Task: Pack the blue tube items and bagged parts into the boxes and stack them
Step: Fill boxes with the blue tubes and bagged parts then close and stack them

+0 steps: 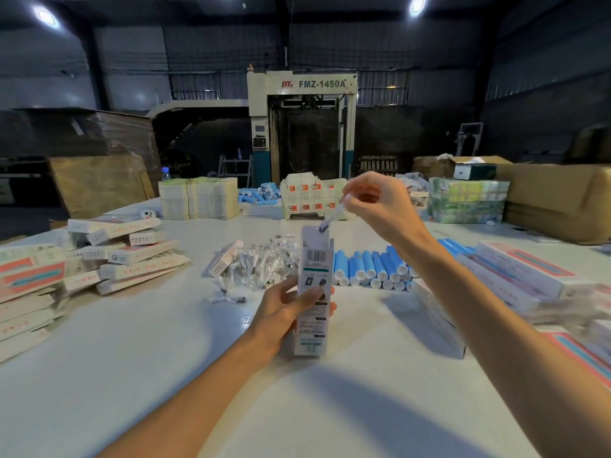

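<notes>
White box [312, 292] upright on the bench [165, 375], open flap up. My left hand [284, 309] grips its side; right hand [370, 200] pinches a bagged part [330, 218], hanging lengthwise into the mouth.

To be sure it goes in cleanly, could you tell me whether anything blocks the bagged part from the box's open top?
Nothing visible does. The right hand pinches the bagged part just above the box, which the left hand holds upright. The top flap stands up, not folded across the opening.
</notes>
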